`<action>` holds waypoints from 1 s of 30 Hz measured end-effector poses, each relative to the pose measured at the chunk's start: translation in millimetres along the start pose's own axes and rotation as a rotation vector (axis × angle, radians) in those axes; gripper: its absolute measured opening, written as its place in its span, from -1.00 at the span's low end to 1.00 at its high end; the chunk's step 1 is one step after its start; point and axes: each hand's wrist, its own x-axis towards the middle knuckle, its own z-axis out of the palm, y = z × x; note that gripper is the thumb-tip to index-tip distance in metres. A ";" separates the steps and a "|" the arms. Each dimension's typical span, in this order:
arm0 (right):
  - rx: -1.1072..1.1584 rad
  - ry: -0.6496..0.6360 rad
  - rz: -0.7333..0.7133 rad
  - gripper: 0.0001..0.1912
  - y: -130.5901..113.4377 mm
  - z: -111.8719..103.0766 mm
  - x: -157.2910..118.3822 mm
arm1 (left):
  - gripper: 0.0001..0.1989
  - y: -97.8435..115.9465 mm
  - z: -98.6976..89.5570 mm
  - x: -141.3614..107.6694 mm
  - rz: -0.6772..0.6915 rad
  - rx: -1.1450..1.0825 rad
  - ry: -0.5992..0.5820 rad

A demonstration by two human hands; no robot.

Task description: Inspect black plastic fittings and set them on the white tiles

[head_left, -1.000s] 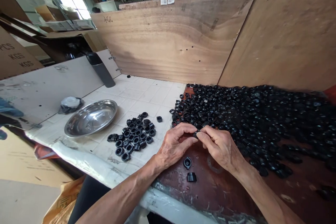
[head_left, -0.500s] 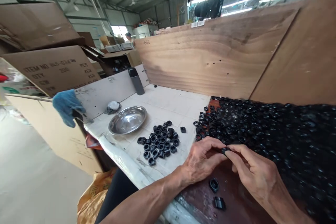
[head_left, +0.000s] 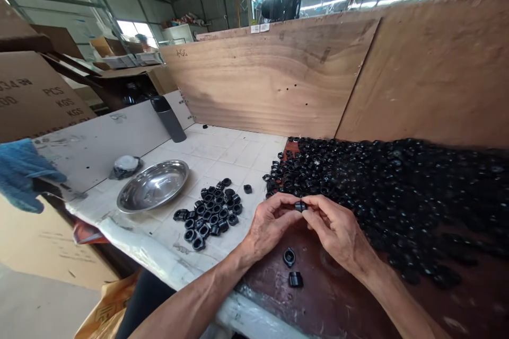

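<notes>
Black, apparently plastic, describes the small ring fitting (head_left: 300, 206), held up between both hands just above the near edge of the large heap as seen in the head view. Grip: left hand (head_left: 267, 226) pinches it from the left, thumb and forefinger closed to the width of the piece; right hand (head_left: 337, 226) pinches it from the right in the same way, fingertips nearly meeting those of the left. Fine detail of the piece is covered by the fingers.

Below the hands, on the dark red-brown board (head_left: 270, 296), two loose pieces: an open-faced ring (head_left: 289, 257), its opening showing, and near it a side-lying ring (head_left: 295, 279). Beyond and to the right, the large heap (head_left: 397, 185) of similar black pieces spreads over the board, up to the plywood panel (head_left: 246, 79).

To the left, on the white work surface (head_left: 228, 158), a small cluster (head_left: 212, 214) of black rings, many with openings visible; a single ring (head_left: 247, 189) sits apart, between cluster and heap. Left of the cluster, a shallow stainless-steel dish (head_left: 153, 186), with no pieces seen in it. Behind the dish, a white item in clear wrap (head_left: 126, 164) and a dark grey bottle (head_left: 170, 122) leaning at the side board (head_left: 95, 140). Far left, a blue cloth (head_left: 24, 169) hangs over the board's end.
</notes>
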 end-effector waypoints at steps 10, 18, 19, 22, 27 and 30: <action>-0.101 -0.036 0.149 -0.46 -4.5 4.2 1.4 | -0.81 -6.4 -7.1 0.4 0.319 0.371 -0.048; -0.061 -0.004 0.092 -0.57 1.1 2.4 0.3 | -0.78 -1.8 -1.8 0.3 0.122 0.172 -0.013; -0.070 -0.002 0.103 -0.55 0.6 2.5 0.0 | -0.77 -1.6 -2.2 0.1 0.129 0.191 -0.009; 0.011 -0.018 0.103 -0.70 -2.2 2.0 -0.3 | -0.75 -1.7 -2.2 -0.4 0.029 0.096 0.002; 0.019 -0.011 0.182 -0.65 2.0 -0.7 0.2 | -0.74 0.7 1.0 -0.2 0.002 0.059 -0.018; 0.093 0.004 0.165 -0.72 4.8 -1.9 0.5 | -0.70 4.2 1.5 0.4 -0.105 -0.057 -0.012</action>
